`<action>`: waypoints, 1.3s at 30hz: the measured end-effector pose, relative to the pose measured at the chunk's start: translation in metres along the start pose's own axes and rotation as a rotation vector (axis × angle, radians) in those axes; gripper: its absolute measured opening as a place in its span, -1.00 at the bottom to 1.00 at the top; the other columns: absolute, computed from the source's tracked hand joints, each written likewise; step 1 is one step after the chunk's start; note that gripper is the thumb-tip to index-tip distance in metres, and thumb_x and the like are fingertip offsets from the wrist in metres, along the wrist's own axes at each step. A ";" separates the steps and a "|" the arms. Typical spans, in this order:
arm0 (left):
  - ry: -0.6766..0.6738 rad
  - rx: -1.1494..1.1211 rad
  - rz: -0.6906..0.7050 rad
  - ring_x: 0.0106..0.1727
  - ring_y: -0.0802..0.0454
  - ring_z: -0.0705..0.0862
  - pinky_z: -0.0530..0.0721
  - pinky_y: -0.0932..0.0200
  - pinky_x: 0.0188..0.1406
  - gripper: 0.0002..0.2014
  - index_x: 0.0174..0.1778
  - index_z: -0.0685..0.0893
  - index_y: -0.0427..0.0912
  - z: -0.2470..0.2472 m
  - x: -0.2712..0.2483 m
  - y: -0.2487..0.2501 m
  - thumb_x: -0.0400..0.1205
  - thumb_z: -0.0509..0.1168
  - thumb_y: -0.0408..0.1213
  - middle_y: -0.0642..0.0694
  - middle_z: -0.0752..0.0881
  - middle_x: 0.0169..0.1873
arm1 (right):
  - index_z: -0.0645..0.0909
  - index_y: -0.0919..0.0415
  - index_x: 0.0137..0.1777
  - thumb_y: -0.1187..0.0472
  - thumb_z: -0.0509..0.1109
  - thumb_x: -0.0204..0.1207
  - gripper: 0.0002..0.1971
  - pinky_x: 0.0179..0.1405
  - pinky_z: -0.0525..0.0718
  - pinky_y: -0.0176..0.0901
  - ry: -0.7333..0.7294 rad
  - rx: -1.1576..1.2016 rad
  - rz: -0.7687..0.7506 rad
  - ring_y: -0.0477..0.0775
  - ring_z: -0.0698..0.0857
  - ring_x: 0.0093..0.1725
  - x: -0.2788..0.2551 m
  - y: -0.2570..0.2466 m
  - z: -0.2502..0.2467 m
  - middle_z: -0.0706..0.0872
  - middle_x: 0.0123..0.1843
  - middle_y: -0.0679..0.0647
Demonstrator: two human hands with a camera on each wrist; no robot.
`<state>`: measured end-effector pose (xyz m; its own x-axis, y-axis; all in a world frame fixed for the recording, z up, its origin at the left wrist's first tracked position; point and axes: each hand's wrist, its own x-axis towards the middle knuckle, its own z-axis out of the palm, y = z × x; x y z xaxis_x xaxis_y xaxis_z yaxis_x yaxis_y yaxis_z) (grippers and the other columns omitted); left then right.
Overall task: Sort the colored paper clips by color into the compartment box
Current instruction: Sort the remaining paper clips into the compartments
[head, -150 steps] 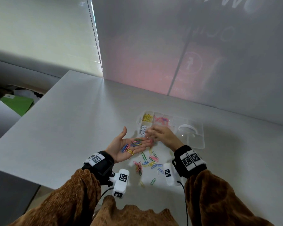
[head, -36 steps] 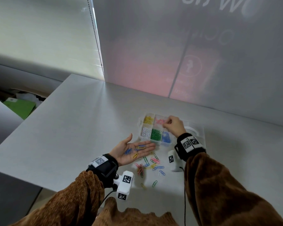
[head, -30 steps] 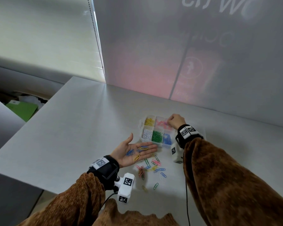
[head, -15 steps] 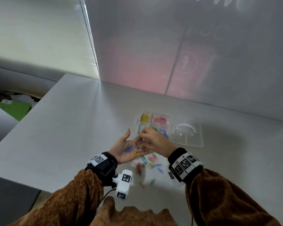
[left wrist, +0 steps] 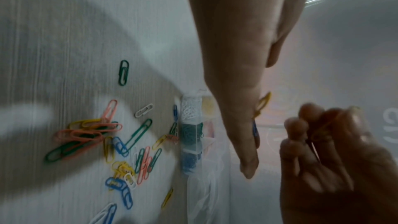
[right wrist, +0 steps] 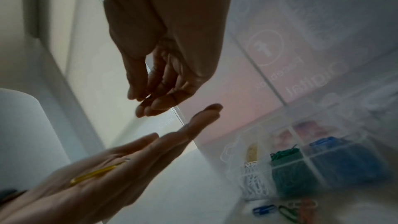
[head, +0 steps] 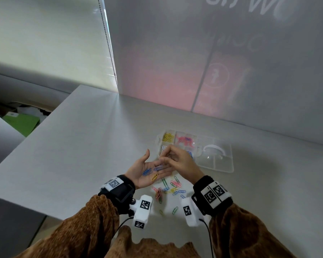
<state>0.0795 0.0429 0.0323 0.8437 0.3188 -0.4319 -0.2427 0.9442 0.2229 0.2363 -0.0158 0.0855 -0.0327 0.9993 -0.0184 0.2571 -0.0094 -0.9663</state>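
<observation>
Loose paper clips (head: 151, 173) are being carried on the flat, spread left hand (head: 145, 171). At its 2 o'clock, before the compartment box (head: 177, 141), something thin, perhaps a clip, is being pinched by the right hand (head: 180, 162).

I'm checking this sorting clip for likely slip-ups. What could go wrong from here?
The left hand lies flat and open with loose clips on the palm; a tilt could spill them. The right hand picks with its fingertips right above it and might knock one off. The box compartments sit side by side, so a clip could land in the wrong colour.
</observation>
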 end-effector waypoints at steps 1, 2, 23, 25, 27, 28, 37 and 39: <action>0.019 -0.002 0.007 0.29 -0.36 0.61 0.52 -0.22 0.36 -0.22 0.30 0.53 -0.57 -0.001 0.000 0.000 0.56 0.11 0.18 -0.51 0.58 0.26 | 0.58 0.30 -0.03 0.39 0.31 0.55 -0.95 0.02 0.70 -0.04 -0.050 -0.039 -0.008 0.08 0.73 -0.12 -0.003 0.001 0.001 0.71 -0.19 0.15; 0.034 -0.013 0.010 0.28 -0.33 0.61 0.51 -0.24 0.38 -0.22 0.33 0.50 -0.54 -0.001 -0.001 0.000 0.54 0.14 0.18 -0.49 0.57 0.27 | 0.58 0.29 0.02 0.40 0.27 0.57 -0.90 0.04 0.72 -0.08 -0.107 -0.095 -0.024 0.06 0.74 -0.11 -0.007 0.002 0.004 0.72 -0.18 0.16; 0.529 0.414 -0.154 -0.41 -0.10 0.72 0.73 0.19 -0.50 -0.62 -0.17 0.62 -0.39 -0.020 0.014 0.000 0.76 0.02 -0.23 -0.29 0.73 -0.43 | 0.56 0.33 -0.11 0.40 0.19 0.59 -0.88 -0.22 0.72 -0.24 0.264 0.909 0.354 0.08 0.71 -0.24 -0.027 0.034 -0.011 0.68 -0.15 0.25; 0.682 0.886 -0.298 -0.55 0.09 0.52 0.50 0.29 -0.58 -0.61 -0.36 0.51 -0.26 -0.021 0.015 -0.003 0.76 -0.03 -0.31 -0.12 0.63 -0.58 | 0.57 0.43 -0.02 0.38 0.14 0.62 -0.82 -0.13 0.77 -0.19 0.318 1.107 0.493 0.16 0.78 -0.11 -0.035 0.048 -0.019 0.73 -0.09 0.34; 0.782 1.300 -0.391 -0.42 0.11 0.52 0.38 0.36 -0.47 -0.66 -0.33 0.49 -0.23 -0.018 0.015 -0.003 0.76 -0.02 -0.34 -0.19 0.64 -0.31 | 0.57 0.53 0.07 0.33 0.14 0.62 -0.74 -0.05 0.78 -0.11 0.326 1.174 0.549 0.26 0.77 0.03 -0.044 0.060 -0.021 0.74 0.01 0.42; 0.823 1.418 -0.372 -0.25 0.06 0.58 0.34 0.41 -0.45 -0.71 -0.17 0.56 -0.30 -0.017 0.015 -0.001 0.75 -0.01 -0.37 -0.26 0.64 -0.07 | 0.55 0.56 0.11 0.31 0.16 0.60 -0.71 -0.06 0.78 -0.08 0.339 1.204 0.569 0.30 0.76 0.06 -0.047 0.064 -0.022 0.73 0.06 0.45; 0.492 0.644 -0.182 -0.49 0.01 0.63 0.73 0.03 -0.14 -0.84 0.14 0.40 -0.35 0.051 0.074 0.008 0.74 0.07 -0.32 -0.16 0.55 -0.47 | 0.70 0.62 -0.19 0.28 0.54 0.26 -0.69 -0.07 0.78 0.12 0.533 1.339 0.526 0.41 0.78 -0.07 -0.066 0.081 -0.039 0.71 -0.03 0.54; 0.445 0.489 -0.081 -0.31 -0.08 0.61 0.69 -0.05 0.00 -0.83 0.00 0.40 -0.36 0.070 0.088 0.010 0.75 0.04 -0.30 -0.22 0.50 -0.27 | 0.72 0.60 -0.25 0.25 0.20 0.62 -0.58 -0.11 0.78 0.11 0.599 1.349 0.536 0.39 0.79 -0.11 -0.069 0.084 -0.045 0.73 -0.08 0.50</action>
<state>0.1855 0.0743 0.0576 0.5462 0.3516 -0.7602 0.1469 0.8533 0.5003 0.3042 -0.0838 0.0170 0.2332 0.7346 -0.6372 -0.9175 -0.0509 -0.3945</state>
